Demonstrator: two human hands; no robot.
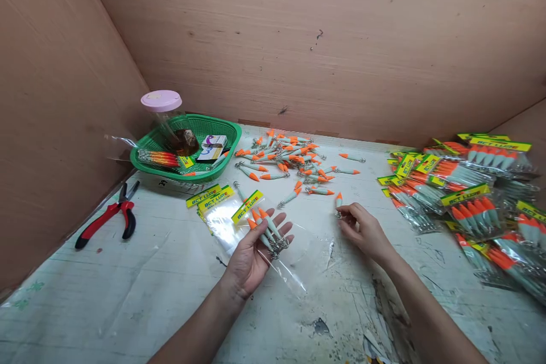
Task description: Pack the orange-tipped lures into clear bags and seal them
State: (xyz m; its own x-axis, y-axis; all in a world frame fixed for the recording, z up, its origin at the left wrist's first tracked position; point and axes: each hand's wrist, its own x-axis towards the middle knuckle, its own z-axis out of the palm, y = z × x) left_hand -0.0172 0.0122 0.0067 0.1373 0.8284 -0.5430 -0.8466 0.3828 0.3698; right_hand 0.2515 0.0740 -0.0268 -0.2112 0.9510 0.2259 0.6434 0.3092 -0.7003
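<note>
My left hand (251,259), palm up, holds several orange-tipped, pale fishing lures (267,227) with its thumb across them; their crowns of hooks point toward the lower right. A clear plastic bag with a yellow and green header (248,207) lies along the same hand, and I cannot tell whether the lures are inside it. To the right, my right hand (360,230) pinches one more lure (339,201) by its hook end, orange tip pointing away. Beyond both hands lies a loose pile of the same lures (294,156). Flat header bags (219,210) lie left of my left hand.
A green basket (234,139) at the back left holds a pink-lidded jar (161,100), a small box (212,148) and a lure packet (157,158). Red-handled pliers (106,219) lie at left. Filled lure packs (475,210) are heaped at right. Board walls enclose the table.
</note>
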